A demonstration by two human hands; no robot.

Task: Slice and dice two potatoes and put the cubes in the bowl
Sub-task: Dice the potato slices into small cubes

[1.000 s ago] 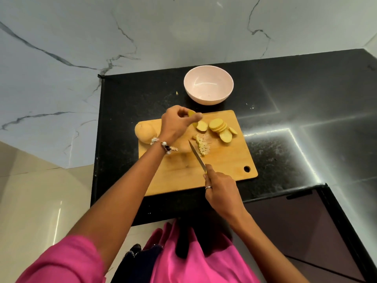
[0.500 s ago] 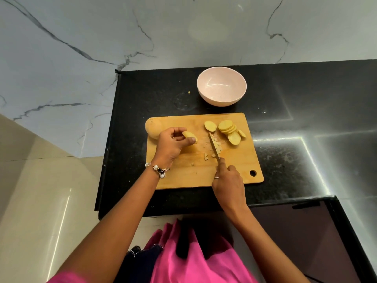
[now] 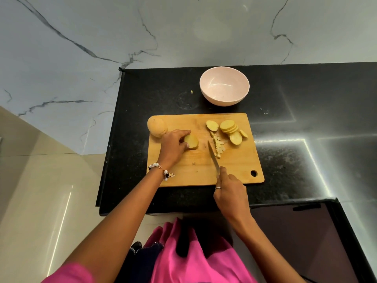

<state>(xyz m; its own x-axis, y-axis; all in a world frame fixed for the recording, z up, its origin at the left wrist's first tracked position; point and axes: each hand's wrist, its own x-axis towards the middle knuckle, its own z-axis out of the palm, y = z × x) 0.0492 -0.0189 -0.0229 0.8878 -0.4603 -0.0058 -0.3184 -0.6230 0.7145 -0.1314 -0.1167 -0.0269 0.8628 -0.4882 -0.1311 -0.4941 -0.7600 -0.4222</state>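
On the wooden cutting board [image 3: 193, 172] my left hand [image 3: 173, 148] presses a round potato slice [image 3: 191, 142] flat near the board's middle. My right hand [image 3: 230, 194] grips a knife [image 3: 213, 157] whose blade points away from me, just right of that slice. A small heap of potato cubes [image 3: 218, 145] lies beside the blade. Several more slices [image 3: 230, 128] are stacked at the board's far right. A whole potato [image 3: 156, 126] rests at the far left corner. The pink bowl [image 3: 224, 85] stands empty behind the board.
The board lies on a black countertop [image 3: 306, 152] with a marble wall behind. The counter's left edge drops to a tiled floor [image 3: 40, 190]. A dark cabinet front [image 3: 295, 242] is at the lower right.
My left hand carried a slice from the stack to the board's middle and laid it flat. The knife pushed the cubes to the right, then drew back beside the slice.
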